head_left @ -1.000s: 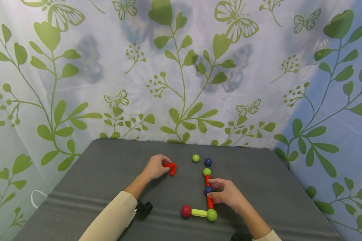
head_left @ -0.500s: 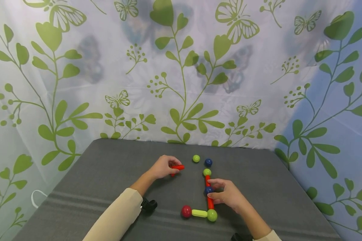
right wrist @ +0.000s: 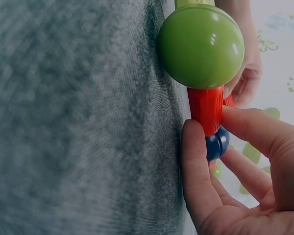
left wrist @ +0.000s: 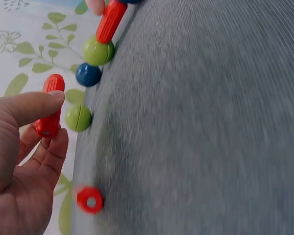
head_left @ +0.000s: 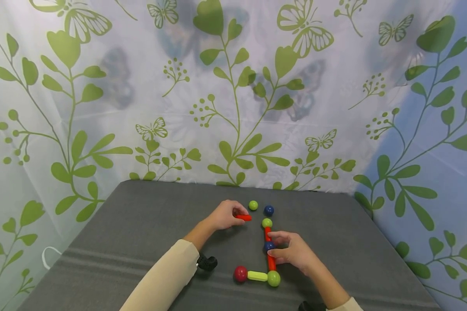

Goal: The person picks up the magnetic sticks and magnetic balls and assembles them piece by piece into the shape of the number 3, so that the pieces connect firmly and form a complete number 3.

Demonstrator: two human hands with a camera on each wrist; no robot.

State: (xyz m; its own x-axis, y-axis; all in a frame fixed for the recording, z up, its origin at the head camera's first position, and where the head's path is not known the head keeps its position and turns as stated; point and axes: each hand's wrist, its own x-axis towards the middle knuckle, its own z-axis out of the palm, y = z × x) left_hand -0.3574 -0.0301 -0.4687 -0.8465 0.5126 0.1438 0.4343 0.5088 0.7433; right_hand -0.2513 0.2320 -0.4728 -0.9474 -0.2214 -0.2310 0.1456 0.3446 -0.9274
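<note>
My left hand point(head_left: 226, 215) pinches a red rod point(head_left: 245, 217) between thumb and fingers, short of a loose green ball point(head_left: 253, 205). In the left wrist view, the round, grey-centred end of another red piece point(left wrist: 90, 199) shows below the fingers. My right hand point(head_left: 294, 249) holds the nearer red rod point(right wrist: 206, 108) of a chain, thumb on one side and fingers on the other. This rod links a large green ball point(head_left: 273, 278) to a blue ball point(head_left: 269, 246). Beyond the blue ball, another red rod point(head_left: 267, 233) leads to a smaller green ball point(head_left: 267, 223).
From the large green ball a yellow-green rod point(head_left: 257, 276) runs left to a red ball point(head_left: 240, 274). A loose blue ball point(head_left: 269, 210) lies behind the chain. The grey-covered table point(head_left: 151, 216) ends at a leaf-patterned curtain point(head_left: 202, 142).
My left hand has moved right with the red rod, towards the loose green ball. A second red piece, visible earlier below that hand, is now hidden in the head view. My right hand stays put.
</note>
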